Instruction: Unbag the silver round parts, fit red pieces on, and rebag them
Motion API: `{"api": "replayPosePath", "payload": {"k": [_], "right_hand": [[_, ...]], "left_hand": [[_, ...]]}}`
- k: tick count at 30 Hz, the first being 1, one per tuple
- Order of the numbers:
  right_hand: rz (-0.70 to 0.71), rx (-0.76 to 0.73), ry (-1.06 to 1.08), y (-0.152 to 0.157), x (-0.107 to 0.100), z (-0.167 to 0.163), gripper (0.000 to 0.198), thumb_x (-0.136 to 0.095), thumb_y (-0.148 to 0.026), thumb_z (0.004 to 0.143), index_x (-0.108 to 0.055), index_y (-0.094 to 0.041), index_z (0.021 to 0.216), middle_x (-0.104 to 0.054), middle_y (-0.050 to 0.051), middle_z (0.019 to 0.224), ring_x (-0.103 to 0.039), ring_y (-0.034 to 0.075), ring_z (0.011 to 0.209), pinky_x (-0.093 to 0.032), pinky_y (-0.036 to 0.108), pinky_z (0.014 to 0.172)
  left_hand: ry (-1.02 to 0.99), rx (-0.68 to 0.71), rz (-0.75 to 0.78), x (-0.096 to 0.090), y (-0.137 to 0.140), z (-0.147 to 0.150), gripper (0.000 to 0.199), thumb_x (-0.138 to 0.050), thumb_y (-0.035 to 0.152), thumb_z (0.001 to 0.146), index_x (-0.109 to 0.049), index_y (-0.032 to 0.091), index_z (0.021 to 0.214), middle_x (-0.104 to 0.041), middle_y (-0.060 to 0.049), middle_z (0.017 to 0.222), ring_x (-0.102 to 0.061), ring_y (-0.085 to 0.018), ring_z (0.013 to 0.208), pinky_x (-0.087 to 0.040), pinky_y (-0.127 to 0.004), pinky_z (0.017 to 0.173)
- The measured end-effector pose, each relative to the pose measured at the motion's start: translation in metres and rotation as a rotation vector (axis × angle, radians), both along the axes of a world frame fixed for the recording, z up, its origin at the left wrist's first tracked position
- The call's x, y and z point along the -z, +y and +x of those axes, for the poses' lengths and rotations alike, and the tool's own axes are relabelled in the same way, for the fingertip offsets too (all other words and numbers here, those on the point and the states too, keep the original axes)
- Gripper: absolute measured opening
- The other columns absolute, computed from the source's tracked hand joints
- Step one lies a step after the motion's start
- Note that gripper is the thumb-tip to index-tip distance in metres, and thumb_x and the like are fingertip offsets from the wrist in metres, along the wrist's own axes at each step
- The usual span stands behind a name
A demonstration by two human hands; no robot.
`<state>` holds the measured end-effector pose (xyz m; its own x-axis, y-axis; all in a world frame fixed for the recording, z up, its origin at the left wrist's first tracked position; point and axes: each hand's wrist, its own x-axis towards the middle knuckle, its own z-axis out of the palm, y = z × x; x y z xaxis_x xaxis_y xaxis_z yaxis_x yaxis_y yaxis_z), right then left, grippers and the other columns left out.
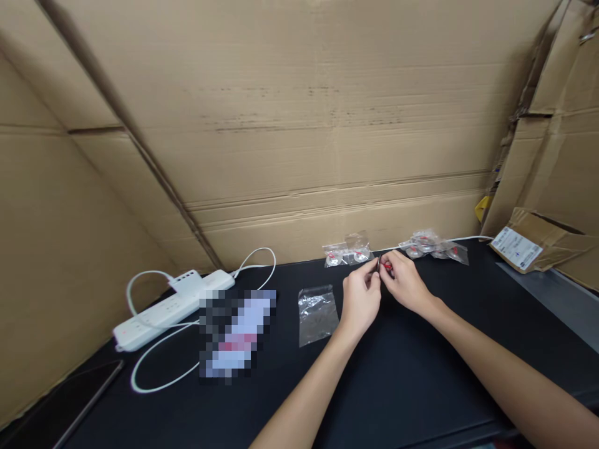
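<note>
My left hand (362, 296) and my right hand (406, 280) meet above the black table (397, 386), both with fingers closed in a pinch. Between their fingertips is a small round item with a dark rim (379, 263), seen nearly edge-on. A bit of red (387, 266) shows at my right fingertips; the fingers hide most of it, and I cannot make out its kind. Left of my left hand lies a clear plastic bag (318, 315), flat on the table. Behind my hands are small clear packets (346, 251) holding round pieces with red on them.
More such packets (433, 244) are heaped at the back right, near a torn cardboard box (538, 240) with a white label. A white power strip (173, 308) with looping white cables and a pixelated object (241, 333) lie left. Cardboard walls (327, 112) enclose the table.
</note>
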<state>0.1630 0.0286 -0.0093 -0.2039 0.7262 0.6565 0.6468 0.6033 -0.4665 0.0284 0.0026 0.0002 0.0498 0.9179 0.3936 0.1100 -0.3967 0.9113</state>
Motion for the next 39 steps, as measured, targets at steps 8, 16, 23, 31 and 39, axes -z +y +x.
{"api": "replayPosePath", "payload": {"k": [8,16,23,31,39], "right_hand": [[-0.077,-0.051,0.187,-0.003,0.001,-0.008,0.012,-0.050,-0.018,0.087,-0.059,-0.018,0.081,-0.060,0.004,0.077,-0.055,0.014,0.065,-0.044,0.025,0.062],[-0.200,-0.143,0.402,0.000,0.005,-0.012,0.010,-0.055,-0.023,0.084,-0.063,-0.017,0.082,-0.065,0.005,0.079,-0.061,0.016,0.066,-0.050,0.027,0.063],[-0.397,-0.279,0.559,0.012,0.014,-0.006,0.014,-0.064,-0.029,0.078,-0.066,-0.015,0.081,-0.064,0.003,0.070,-0.059,0.014,0.060,-0.048,0.026,0.057],[-0.362,-0.307,0.562,0.012,0.010,-0.004,0.012,-0.066,-0.027,0.077,-0.068,-0.016,0.080,-0.066,0.005,0.076,-0.061,0.015,0.065,-0.051,0.027,0.060],[-0.272,-0.332,0.545,0.005,0.001,-0.005,0.026,-0.069,-0.030,0.079,-0.068,-0.018,0.102,-0.067,0.009,0.099,-0.065,0.018,0.082,-0.055,0.031,0.072]], "left_hand": [[-0.145,0.021,-0.078,0.008,0.011,-0.006,0.021,-0.058,0.015,0.081,-0.069,0.016,0.099,-0.072,-0.010,0.102,-0.070,-0.022,0.093,-0.057,-0.038,0.085],[-0.236,0.002,-0.148,0.006,0.016,-0.011,0.012,-0.069,0.019,0.072,-0.067,0.013,0.082,-0.071,-0.007,0.081,-0.071,-0.020,0.078,-0.060,-0.034,0.075],[-0.222,0.049,-0.197,0.005,0.019,-0.015,0.012,-0.073,0.020,0.069,-0.066,0.013,0.075,-0.069,-0.006,0.074,-0.070,-0.019,0.070,-0.060,-0.035,0.074],[-0.185,0.078,-0.149,0.003,0.021,-0.018,0.014,-0.071,0.025,0.071,-0.065,0.013,0.074,-0.068,-0.005,0.073,-0.069,-0.019,0.068,-0.059,-0.034,0.074],[-0.285,0.064,-0.226,-0.005,0.020,-0.018,0.012,-0.069,0.022,0.068,-0.061,0.014,0.071,-0.065,-0.002,0.072,-0.067,-0.015,0.068,-0.056,-0.030,0.074]]}}
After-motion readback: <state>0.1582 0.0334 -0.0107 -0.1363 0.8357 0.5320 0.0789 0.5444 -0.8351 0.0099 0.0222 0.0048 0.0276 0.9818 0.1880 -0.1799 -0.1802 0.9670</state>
